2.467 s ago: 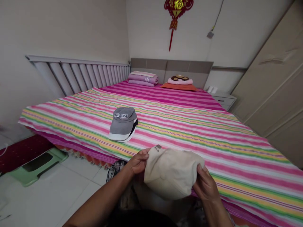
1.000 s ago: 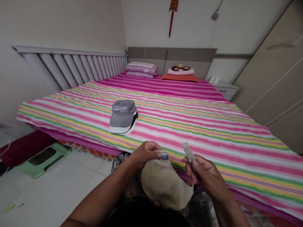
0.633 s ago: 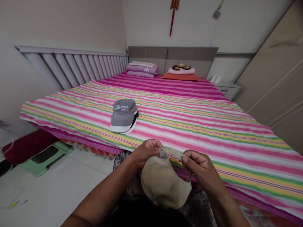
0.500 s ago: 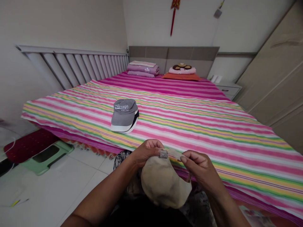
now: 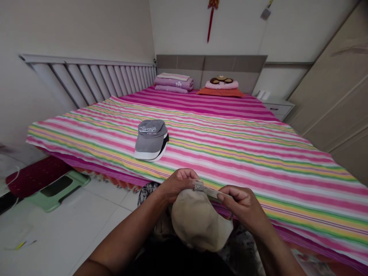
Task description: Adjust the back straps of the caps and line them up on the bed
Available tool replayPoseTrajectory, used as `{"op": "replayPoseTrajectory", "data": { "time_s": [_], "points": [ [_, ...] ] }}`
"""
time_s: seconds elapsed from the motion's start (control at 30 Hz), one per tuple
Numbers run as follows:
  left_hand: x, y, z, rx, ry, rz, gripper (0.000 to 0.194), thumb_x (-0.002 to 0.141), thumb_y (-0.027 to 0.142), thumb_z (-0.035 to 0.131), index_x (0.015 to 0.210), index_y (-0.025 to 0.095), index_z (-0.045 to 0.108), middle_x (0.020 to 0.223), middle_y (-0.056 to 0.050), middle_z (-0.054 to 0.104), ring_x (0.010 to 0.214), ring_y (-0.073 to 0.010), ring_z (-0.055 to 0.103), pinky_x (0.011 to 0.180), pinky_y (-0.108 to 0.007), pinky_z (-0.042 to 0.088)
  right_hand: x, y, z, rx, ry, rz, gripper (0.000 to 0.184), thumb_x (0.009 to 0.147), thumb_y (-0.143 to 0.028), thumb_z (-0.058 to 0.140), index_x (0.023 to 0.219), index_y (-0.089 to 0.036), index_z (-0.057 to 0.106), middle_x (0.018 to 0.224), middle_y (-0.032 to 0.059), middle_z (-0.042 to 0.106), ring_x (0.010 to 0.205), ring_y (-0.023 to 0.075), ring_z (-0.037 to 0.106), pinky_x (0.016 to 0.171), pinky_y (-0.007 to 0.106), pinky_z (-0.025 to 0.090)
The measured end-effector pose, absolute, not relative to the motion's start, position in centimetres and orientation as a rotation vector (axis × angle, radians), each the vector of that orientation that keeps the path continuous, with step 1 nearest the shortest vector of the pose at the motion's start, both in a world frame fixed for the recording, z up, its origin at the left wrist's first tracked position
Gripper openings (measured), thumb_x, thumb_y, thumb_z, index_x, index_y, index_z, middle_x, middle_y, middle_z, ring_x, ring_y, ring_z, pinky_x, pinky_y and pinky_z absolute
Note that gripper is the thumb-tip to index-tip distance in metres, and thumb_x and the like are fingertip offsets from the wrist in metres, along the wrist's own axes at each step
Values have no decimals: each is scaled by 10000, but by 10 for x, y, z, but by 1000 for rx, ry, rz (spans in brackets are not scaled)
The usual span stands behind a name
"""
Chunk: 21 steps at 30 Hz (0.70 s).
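Note:
A beige baseball cap rests over my lap at the bed's near edge, its back opening facing up and to the right. My left hand is closed on the cap's rim beside the metal buckle. Between thumb and fingers, my right hand pinches the adjusting strap, which runs from the buckle. The strap's tip is hidden by the fingers. Farther off on the bed, a grey cap with white lettering lies on top of other caps, whose white and black edges show beneath it.
The bed has a striped cover. Folded purple bedding and a pink and orange pile lie by the headboard. A green stool stands on the tiled floor at left; a white nightstand is at far right.
My right hand has shifted slightly left and down, and the strap now lies lower, straighter toward the buckle. The left hand keeps its hold on the beige cap.

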<state>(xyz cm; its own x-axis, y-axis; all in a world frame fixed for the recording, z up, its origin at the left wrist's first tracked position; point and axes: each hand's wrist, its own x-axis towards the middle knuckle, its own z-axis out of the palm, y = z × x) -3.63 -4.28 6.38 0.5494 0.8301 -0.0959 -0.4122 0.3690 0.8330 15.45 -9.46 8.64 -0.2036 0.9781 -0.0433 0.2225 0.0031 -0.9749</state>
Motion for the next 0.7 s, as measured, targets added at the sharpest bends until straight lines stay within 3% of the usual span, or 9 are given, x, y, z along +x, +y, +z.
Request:
{"op": "replayPoseTrajectory", "data": {
  "time_s": [0.5, 0.7],
  "points": [
    [-34, -46, 66, 963, 635, 853, 298, 519, 282, 768, 676, 97, 595, 576, -16, 610, 472, -63, 514, 470, -171, 368, 149, -95, 90, -1288, -1512, 1228, 299, 688, -446, 610, 695, -148, 623, 508, -23, 474, 363, 75, 395, 326, 199, 341],
    [-31, -46, 72, 1037, 653, 844, 297, 534, 299, 759, 677, 93, 601, 563, -3, 593, 466, -53, 496, 468, -170, 351, 151, -91, 90, -1282, -1498, 1303, 314, 687, -452, 607, 662, -139, 599, 478, -34, 441, 336, 75, 404, 305, 200, 357]
  ]
}}
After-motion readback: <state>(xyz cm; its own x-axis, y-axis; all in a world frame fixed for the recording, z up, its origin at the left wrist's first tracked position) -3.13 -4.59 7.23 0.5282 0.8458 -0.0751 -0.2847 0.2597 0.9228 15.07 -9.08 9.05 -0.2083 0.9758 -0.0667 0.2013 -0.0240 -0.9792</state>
